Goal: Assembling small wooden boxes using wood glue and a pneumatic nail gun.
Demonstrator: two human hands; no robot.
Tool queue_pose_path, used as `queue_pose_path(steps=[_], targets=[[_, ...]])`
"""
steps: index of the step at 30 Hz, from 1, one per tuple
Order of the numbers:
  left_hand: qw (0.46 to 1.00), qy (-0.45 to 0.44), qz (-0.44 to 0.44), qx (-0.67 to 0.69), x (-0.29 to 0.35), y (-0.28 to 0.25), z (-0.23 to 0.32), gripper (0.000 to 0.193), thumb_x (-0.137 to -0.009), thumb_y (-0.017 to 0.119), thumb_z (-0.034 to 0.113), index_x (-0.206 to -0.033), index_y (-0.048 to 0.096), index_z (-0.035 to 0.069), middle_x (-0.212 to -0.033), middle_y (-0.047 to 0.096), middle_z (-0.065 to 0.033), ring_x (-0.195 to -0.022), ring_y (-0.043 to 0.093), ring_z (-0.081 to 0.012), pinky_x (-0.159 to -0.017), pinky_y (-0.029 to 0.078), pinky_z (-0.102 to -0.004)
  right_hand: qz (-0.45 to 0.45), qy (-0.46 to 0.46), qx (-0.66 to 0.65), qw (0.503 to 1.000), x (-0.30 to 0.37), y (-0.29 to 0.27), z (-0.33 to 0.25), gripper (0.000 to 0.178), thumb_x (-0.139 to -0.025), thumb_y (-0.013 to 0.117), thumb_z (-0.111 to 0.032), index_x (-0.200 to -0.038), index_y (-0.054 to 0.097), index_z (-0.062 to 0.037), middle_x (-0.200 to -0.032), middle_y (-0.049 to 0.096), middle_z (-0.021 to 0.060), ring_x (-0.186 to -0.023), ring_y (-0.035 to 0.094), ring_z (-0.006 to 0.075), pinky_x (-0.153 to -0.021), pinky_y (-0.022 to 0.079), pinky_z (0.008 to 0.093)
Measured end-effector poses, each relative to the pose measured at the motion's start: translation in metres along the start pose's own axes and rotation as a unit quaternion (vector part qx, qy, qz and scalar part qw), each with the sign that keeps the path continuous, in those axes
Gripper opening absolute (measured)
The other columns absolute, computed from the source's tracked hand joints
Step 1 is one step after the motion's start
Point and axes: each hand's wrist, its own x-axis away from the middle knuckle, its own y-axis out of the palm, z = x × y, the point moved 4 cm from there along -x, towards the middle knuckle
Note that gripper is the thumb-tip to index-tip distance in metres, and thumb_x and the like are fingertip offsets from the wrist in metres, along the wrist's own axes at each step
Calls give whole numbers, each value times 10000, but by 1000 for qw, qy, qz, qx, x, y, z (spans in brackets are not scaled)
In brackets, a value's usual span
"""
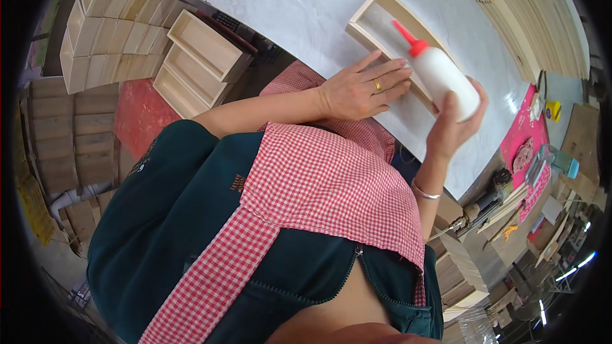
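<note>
My right hand (pixel 456 111) is closed around a white squeeze bottle (pixel 440 79) with a red cap and a pointed red nozzle. The bottle is tilted, its nozzle pointing up and left over a shallow, long wooden box (pixel 364 8) on the pale tabletop. My left hand (pixel 363 92) is at the near side of this box, its fingers stretched out and a ring on one of them. The left fingertips reach the box's near long wall; whether they press on it I cannot tell. Part of the box is hidden behind the bottle and hands.
Stacked wooden boxes (pixel 105 41) stand at the left, with several open wooden trays (pixel 207 44) beside them above a red surface (pixel 143 111). Rows of thin wooden strips (pixel 548 19) line the table's far right. Tools and a blue-capped clear container (pixel 561 161) lie farther right.
</note>
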Motion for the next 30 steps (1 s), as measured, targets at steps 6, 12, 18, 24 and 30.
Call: queue_pose_path(steps=[6,12,18,24,30], targets=[[1000,11,-11,20,12,10,-6,544,-895,651,346,-1349,596,50,-1442,546,-129,-1398,449,-275,-1226,257,-529,-91,-15,-50,995,3,43,-28,511,-840,788,-172,-1254,529,-20,-1183,595,147,-1005,632,256,-861,542,344],[1000,18,-5,21,13,11,-6,553,-901,642,353,-1361,583,53,-1461,538,-132,-1400,450,-285,-1225,255,-544,-107,-26,-51,993,-3,54,-30,544,-819,814,-133,-1261,518,-25,-1172,603,147,-985,640,266,-840,549,340],[1000,17,-7,14,13,11,-4,538,-900,645,354,-1344,586,56,-1477,527,-137,-1410,446,-291,-1223,256,-537,-92,-42,-32,994,-10,58,-32,534,-824,820,-150,-1246,522,-19,-1136,616,146,-950,649,258,-813,551,332],[1000,15,-9,14,9,7,-2,514,-896,651,358,-1309,598,56,-1494,513,-145,-1439,422,-296,-1221,257,-522,-44,-63,10,997,-23,62,-30,519,-828,822,-172,-1227,530,-13,-1095,630,144,-910,656,246,-779,550,327],[999,8,-31,23,7,5,-1,522,-915,656,371,-1337,606,69,-1527,497,-147,-1454,426,-301,-1209,278,-523,-4,-76,33,997,-39,67,-27,516,-830,827,-198,-1213,538,-11,-1073,638,141,-884,658,249,-760,549,331]])
